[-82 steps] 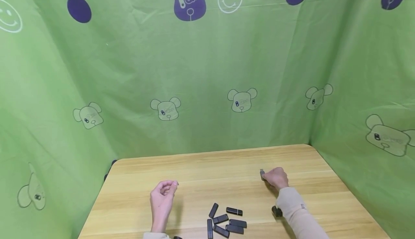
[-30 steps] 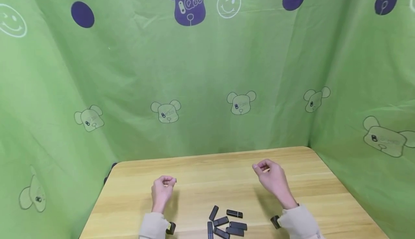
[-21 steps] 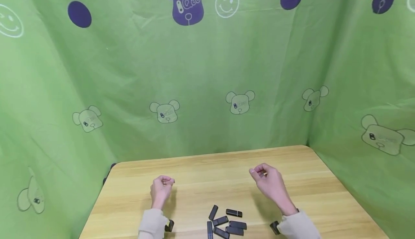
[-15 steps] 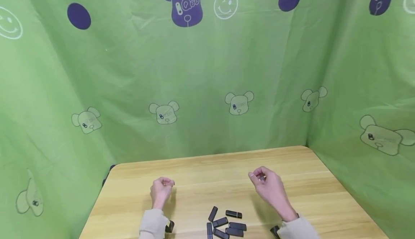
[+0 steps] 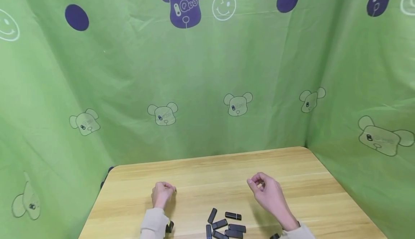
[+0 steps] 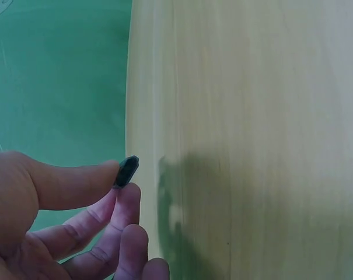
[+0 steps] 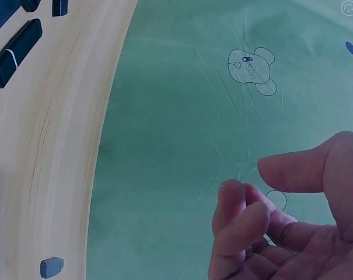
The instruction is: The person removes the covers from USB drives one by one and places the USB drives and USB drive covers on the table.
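Note:
My left hand (image 5: pixel 163 192) hovers over the left part of the wooden table (image 5: pixel 210 174). Its thumb and forefinger pinch a small black piece (image 6: pixel 128 170), with the other fingers curled below. My right hand (image 5: pixel 262 188) hangs above the table to the right, fingers loosely curled and thumb apart. In the right wrist view this hand (image 7: pixel 264 186) holds nothing. A small grey-blue piece (image 7: pixel 51 266) lies alone on the table under it. Several black USB sticks (image 5: pixel 225 226) lie in a loose pile between my forearms at the near edge, and two show in the right wrist view (image 7: pixel 16 51).
Green printed cloth (image 5: pixel 207 88) hangs close round the table at the back and on both sides. Bare wood lies beyond both hands up to the far edge (image 5: pixel 210 157). A black wrist camera (image 5: pixel 169 226) sits at my left cuff.
My right hand has risen from the spot where it touched a small grey piece and drifted left and nearer. My left hand has sunk a little and still pinches the black piece.

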{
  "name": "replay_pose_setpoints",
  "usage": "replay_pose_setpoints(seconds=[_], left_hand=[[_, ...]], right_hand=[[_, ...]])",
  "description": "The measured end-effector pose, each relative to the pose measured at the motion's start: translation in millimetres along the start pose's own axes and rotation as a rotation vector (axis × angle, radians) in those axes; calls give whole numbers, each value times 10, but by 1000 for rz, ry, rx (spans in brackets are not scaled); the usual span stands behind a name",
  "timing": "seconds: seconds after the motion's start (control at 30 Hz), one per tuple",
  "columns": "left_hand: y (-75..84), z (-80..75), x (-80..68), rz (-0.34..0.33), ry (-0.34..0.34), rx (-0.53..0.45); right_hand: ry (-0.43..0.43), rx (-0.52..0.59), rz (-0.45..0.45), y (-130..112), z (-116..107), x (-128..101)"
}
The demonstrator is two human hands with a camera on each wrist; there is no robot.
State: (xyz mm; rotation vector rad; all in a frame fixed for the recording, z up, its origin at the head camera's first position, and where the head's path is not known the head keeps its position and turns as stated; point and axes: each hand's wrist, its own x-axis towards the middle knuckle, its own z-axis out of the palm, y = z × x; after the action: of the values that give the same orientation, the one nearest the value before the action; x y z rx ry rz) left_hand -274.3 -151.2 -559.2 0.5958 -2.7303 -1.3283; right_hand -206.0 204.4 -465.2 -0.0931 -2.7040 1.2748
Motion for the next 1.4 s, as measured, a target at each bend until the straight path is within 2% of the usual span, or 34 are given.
replay_pose_setpoints(seconds=[0.33, 0.53, 0.93, 1.2, 1.4], left_hand=[[-53, 74, 55, -12, 5, 51], [-82, 90, 24, -4, 11, 79], [-84, 123, 83, -30, 17, 77], [-70, 116, 142, 21, 32, 67], [-86, 101, 157, 16, 8, 69]], right_hand=[[-9, 14, 5, 6, 14, -27], [-8, 35, 15, 6, 2, -61], [-13, 40, 23, 25, -8, -78], [-21, 33, 5, -2, 1, -47], [-36, 32, 9, -10, 6, -52]])
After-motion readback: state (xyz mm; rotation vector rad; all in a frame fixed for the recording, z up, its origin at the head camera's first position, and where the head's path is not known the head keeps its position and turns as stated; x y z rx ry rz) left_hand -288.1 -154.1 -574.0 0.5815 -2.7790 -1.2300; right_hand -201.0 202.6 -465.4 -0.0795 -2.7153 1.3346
